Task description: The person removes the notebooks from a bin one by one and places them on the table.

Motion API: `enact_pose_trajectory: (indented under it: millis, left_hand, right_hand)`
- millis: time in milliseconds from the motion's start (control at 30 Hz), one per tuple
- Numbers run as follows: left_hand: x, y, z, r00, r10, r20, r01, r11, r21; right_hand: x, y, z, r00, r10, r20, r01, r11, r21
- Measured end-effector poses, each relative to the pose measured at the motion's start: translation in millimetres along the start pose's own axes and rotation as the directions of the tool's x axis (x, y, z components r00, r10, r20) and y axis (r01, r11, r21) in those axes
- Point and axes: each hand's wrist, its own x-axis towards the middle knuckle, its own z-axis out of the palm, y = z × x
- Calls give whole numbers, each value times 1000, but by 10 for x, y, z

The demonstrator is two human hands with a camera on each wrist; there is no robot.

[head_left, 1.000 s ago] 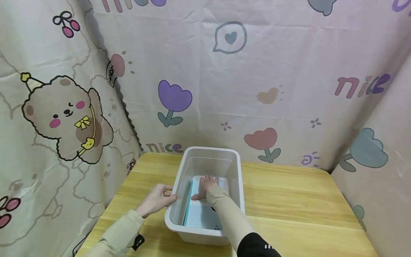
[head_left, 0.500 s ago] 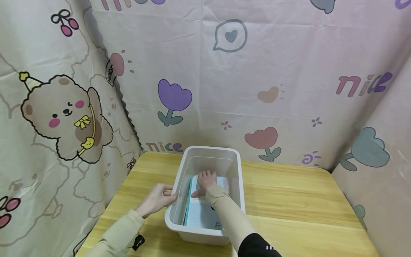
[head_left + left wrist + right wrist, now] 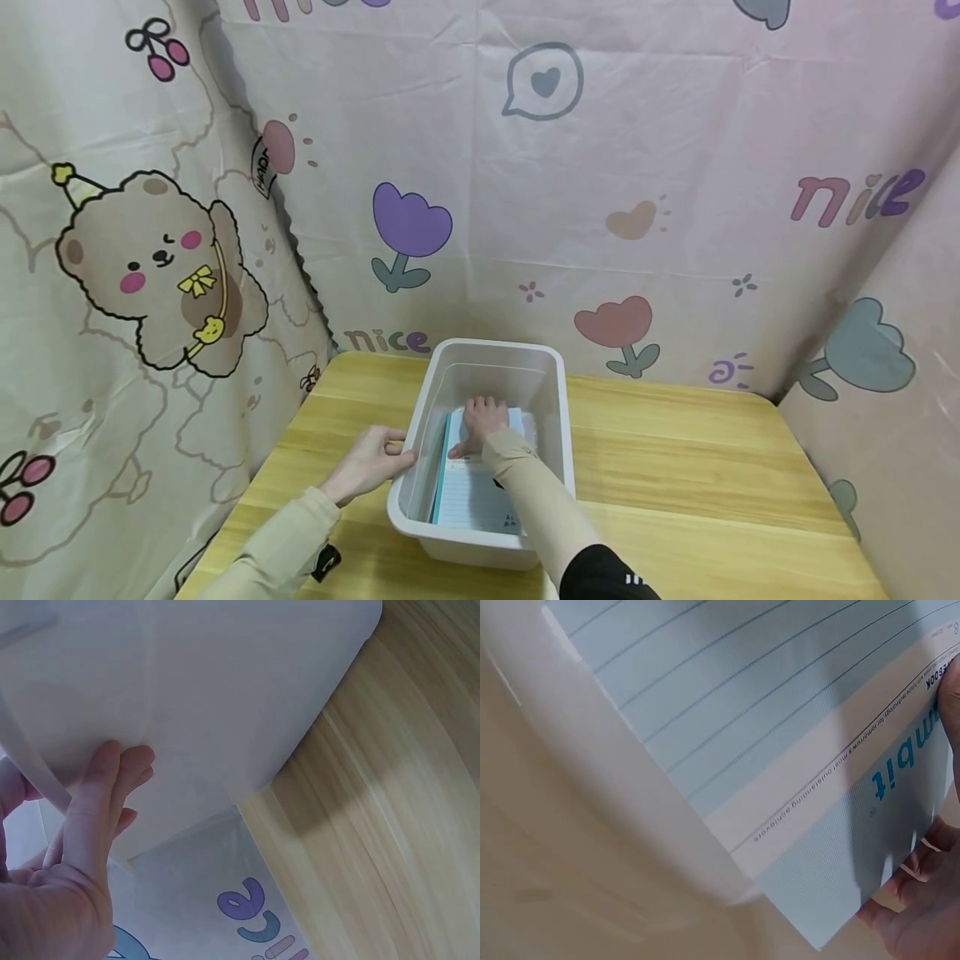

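Observation:
A white plastic bin [image 3: 450, 537] stands on the wooden table. Inside it lies a light-blue notebook [image 3: 472, 500] with a lined cover and a teal left edge. My left hand [image 3: 367, 462] holds the bin's left rim, thumb over the top; in the left wrist view its fingers [image 3: 94, 802] press against the outer wall. Reaching into the bin, my right hand [image 3: 483, 421] grips the notebook's far edge. The right wrist view shows the thumb on the cover [image 3: 742, 735] and the other fingers [image 3: 900, 900] curled round the edge, their tips partly hidden.
A patterned cloth [image 3: 480, 167] hangs close behind the table [image 3: 697, 467], with another at the left [image 3: 172, 417]. Bare tabletop extends right of the bin. Under the notebook, a rounded white edge [image 3: 630, 795] shows in the right wrist view.
My right hand's fingers, spread flat over the notebook a second ago, now curl at its far edge. The left hand stays on the rim.

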Motion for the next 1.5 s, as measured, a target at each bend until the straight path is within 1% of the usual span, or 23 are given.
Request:
enact_pose_trajectory:
  millis: [133, 333, 433, 533, 733, 967, 1233, 1500]
  left_hand:
    - [1, 4, 4, 1000, -2, 2, 2, 1000, 1]
    - [-8, 1, 7, 1000, 8, 9, -7, 1000, -22]
    - [-14, 1, 9, 1000, 7, 6, -6, 1000, -23]
    - [-15, 3, 10, 1000, 4, 1, -4, 1000, -17]
    - [-15, -4, 15, 1000, -8, -11, 8, 1000, 0]
    - [4, -12, 10, 1000, -2, -14, 2, 1000, 17]
    - [6, -5, 17, 1000, -5, -15, 5, 1000, 18]
    - [-5, -8, 12, 1000, 7, -5, -7, 1000, 11]
  right_hand:
    - [9, 21, -29, 1000, 6, 4, -7, 999, 42]
    - [3, 42, -76, 1000, 14, 19, -16, 995, 102]
    - [2, 40, -90, 1000, 21, 11, -22, 992, 123]
    - [9, 34, -95, 999, 38, -12, -36, 992, 124]
    - [11, 38, -129, 993, 77, -86, -68, 992, 103]
    - [0, 85, -213, 984, 123, -127, -107, 986, 128]
    - [-12, 118, -280, 984, 116, -138, -96, 985, 142]
    - [-29, 110, -403, 981, 71, -178, -56, 995, 86]
